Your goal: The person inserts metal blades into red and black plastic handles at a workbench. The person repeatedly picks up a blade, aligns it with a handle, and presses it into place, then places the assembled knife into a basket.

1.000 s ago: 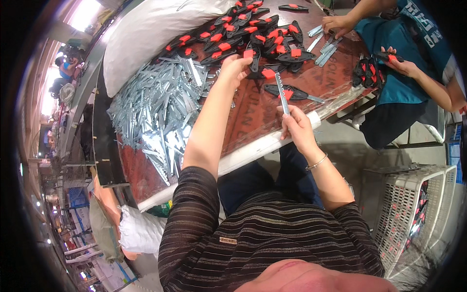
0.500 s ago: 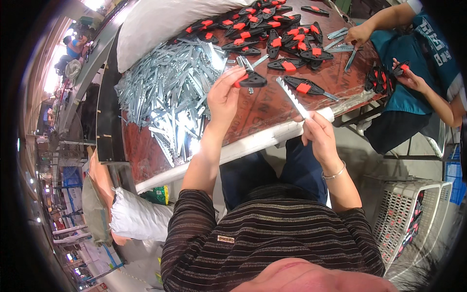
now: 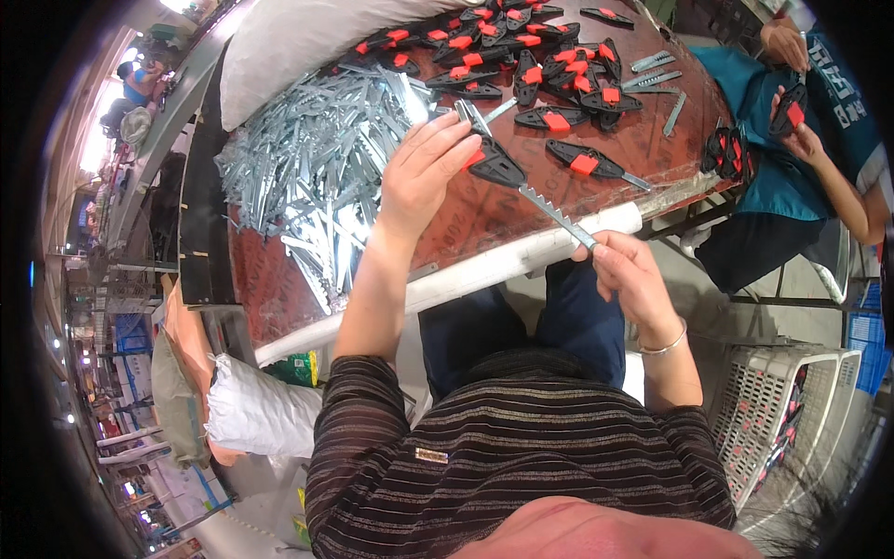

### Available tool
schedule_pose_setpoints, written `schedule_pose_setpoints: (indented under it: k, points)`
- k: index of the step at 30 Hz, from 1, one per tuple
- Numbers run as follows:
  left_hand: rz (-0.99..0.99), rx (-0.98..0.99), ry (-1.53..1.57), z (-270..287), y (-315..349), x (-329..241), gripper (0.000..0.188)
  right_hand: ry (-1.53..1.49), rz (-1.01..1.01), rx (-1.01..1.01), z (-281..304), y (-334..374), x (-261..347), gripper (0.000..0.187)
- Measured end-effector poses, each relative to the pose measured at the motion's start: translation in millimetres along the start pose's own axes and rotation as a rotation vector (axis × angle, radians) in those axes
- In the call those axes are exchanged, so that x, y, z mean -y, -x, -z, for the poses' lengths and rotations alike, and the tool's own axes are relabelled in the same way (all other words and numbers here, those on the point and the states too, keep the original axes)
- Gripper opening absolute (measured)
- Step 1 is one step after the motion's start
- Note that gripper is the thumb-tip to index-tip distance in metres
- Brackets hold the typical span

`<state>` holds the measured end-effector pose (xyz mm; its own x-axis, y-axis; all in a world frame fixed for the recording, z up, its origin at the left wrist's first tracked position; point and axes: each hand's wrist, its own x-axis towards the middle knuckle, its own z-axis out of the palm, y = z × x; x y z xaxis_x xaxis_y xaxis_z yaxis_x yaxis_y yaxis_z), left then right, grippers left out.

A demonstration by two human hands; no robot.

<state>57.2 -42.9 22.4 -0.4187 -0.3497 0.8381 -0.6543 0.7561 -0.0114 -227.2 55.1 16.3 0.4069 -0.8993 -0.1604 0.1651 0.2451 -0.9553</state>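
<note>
My left hand (image 3: 424, 172) is closed on a black plastic holder with a red slider (image 3: 498, 166), above the table's near half. A few metal strips (image 3: 473, 115) show at its fingertips; I cannot tell whether they are gripped too. My right hand (image 3: 636, 279) pinches one end of a notched metal strip (image 3: 559, 217). The strip's far end meets the pointed tip of the holder; whether it has entered is too small to tell. Right of my left hand lies another black holder (image 3: 585, 164) with a strip sticking out.
A big heap of metal strips (image 3: 312, 154) covers the table's left, beside a white sack (image 3: 307, 56). Black-and-red holders (image 3: 526, 79) pile up at the back. At right a co-worker's hand (image 3: 803, 140) holds a similar piece. A white crate (image 3: 745, 419) stands lower right.
The strip's far end has come to the holder's tip. My right hand has moved slightly down and right. The co-worker's hand has left the loose strips on the table.
</note>
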Motion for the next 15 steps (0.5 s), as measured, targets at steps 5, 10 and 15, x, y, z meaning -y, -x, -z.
schedule_pose_setpoints:
  k: [5, 10, 15]
  points:
    - [-0.129, 0.063, 0.073, 5.0, -12.3, -2.7, 0.024, -0.247, -0.159, 0.111, 14.8, -3.5, 9.0, 0.025]
    - [-0.142, 0.051, 0.055, 3.9, -12.6, -6.9, 0.023, -0.169, -0.072, 0.027, -1.9, -2.0, -8.8, 0.025]
    - [-0.123, 0.054, 0.059, -0.8, -6.4, -15.2, 0.023, -0.404, -0.094, -0.087, -39.7, 2.9, -20.0, 0.027]
